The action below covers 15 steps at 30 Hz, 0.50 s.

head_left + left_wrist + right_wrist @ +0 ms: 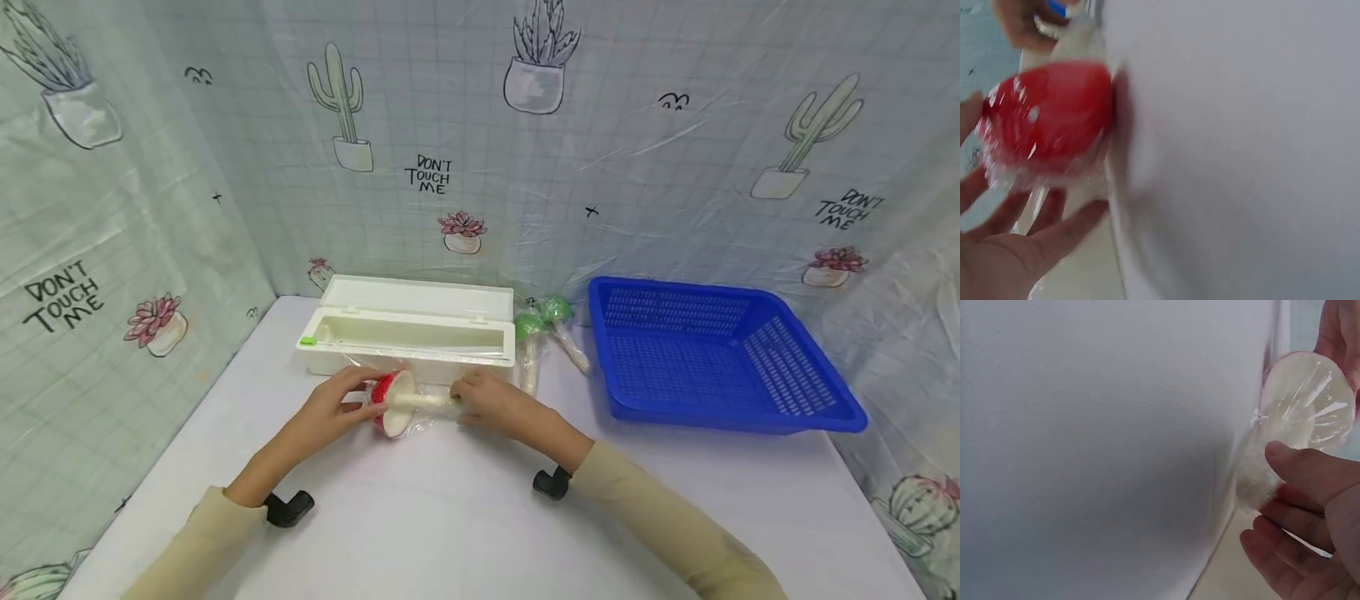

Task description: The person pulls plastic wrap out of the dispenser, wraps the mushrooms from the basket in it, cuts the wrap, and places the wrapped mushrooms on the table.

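A toy mushroom [403,402] with a red cap and a cream stem lies sideways between the two hands, clear plastic film wrapped about it. With thumb and fingers spread about the red cap [1054,115], my left hand [337,408] holds it from the left. My right hand [487,404] grips the film-covered end of the stem. In the right wrist view the cap's pale underside [1307,394] shows through creased film, and the right thumb [1310,469] lies over the stem. Directly behind the mushroom stands a long white box [408,367], lid raised, a green slider at its front left.
Two film-wrapped mushrooms with green caps [529,323] lie right of the white box. Farther right sits a blue plastic basket [738,423] with perforated walls. A patterned curtain [480,192] hangs behind the white table [450,533].
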Each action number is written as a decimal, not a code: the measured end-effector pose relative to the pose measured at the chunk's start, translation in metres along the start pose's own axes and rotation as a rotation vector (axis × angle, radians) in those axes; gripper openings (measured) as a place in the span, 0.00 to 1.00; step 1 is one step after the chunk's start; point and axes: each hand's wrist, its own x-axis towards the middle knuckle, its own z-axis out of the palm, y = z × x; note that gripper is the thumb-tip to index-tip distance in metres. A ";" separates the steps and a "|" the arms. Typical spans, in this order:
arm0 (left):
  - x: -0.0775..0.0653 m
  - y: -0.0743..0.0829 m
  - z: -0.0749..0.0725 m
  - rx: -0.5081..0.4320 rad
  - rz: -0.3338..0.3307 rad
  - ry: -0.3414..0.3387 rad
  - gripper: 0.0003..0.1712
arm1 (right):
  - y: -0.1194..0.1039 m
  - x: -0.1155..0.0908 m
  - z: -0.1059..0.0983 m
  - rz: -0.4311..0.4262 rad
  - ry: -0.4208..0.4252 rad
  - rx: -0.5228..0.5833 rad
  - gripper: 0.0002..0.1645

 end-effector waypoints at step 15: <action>-0.004 0.007 0.002 -0.023 -0.332 0.069 0.33 | -0.010 0.020 0.014 -0.022 0.136 0.041 0.11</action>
